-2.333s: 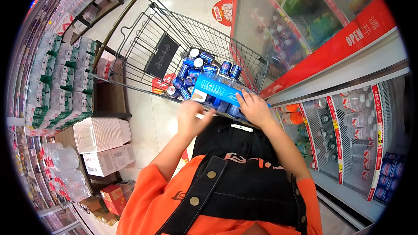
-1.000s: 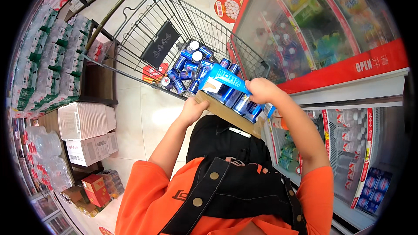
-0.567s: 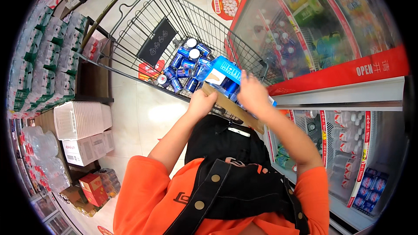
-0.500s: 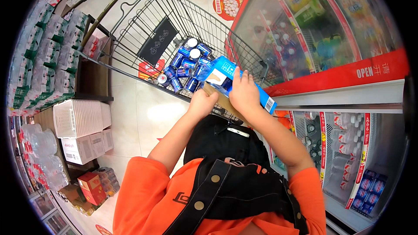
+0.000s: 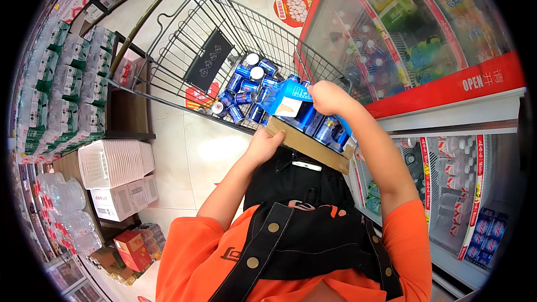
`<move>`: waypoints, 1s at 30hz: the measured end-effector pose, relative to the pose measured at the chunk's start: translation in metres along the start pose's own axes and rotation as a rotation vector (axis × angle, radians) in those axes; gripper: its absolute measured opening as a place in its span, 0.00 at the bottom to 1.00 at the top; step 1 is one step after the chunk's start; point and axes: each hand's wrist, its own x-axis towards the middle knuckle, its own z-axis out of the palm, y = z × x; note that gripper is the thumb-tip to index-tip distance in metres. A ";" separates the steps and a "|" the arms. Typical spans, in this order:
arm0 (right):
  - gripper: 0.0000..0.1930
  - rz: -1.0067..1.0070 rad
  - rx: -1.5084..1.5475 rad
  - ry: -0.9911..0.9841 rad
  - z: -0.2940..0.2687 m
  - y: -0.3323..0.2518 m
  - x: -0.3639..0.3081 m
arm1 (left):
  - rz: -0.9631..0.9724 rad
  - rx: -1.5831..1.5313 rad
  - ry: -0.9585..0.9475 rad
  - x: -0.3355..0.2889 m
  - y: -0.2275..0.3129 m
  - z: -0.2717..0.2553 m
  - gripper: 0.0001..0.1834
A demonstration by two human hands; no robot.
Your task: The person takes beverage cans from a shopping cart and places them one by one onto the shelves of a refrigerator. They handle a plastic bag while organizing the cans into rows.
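Carton (image 5: 306, 143) my left hand (image 5: 264, 145) and right hand (image 5: 330, 99) grip could, pulled unevenly, drop cans (image 5: 325, 130) past the near edge of the trolley (image 5: 208, 60).

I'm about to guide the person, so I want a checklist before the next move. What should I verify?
1. Left hand on the box's brown cardboard: ok.
2. Right hand on its blue cardboard: ok.
3. Box open: ok.
4. Box empty: not ok; cans show inside.
5. Loose cans within the cart: ok.
6. Box supported underneath: cannot tell, hidden.
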 end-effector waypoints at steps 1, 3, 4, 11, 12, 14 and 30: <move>0.08 -0.006 0.002 -0.008 0.002 0.006 0.002 | -0.005 -0.004 -0.013 0.000 0.003 0.000 0.18; 0.09 -0.006 0.019 -0.043 0.009 0.017 0.008 | -0.010 0.006 -0.040 -0.002 0.002 0.000 0.18; 0.12 -0.017 0.264 -0.248 -0.018 0.019 0.004 | -0.013 0.016 -0.045 -0.004 -0.005 -0.003 0.18; 0.18 -0.021 0.344 -0.224 -0.016 0.014 -0.001 | -0.024 -0.222 -0.021 -0.019 -0.010 0.001 0.19; 0.18 -0.003 0.373 -0.178 -0.015 0.014 -0.007 | -0.017 -0.224 0.000 -0.011 -0.017 0.004 0.18; 0.22 0.141 0.404 0.181 0.024 0.018 -0.023 | 0.012 -0.223 0.037 0.014 -0.033 0.013 0.18; 0.08 0.251 0.169 -0.076 0.053 0.054 -0.091 | -0.219 -0.591 -0.213 -0.002 -0.012 0.076 0.16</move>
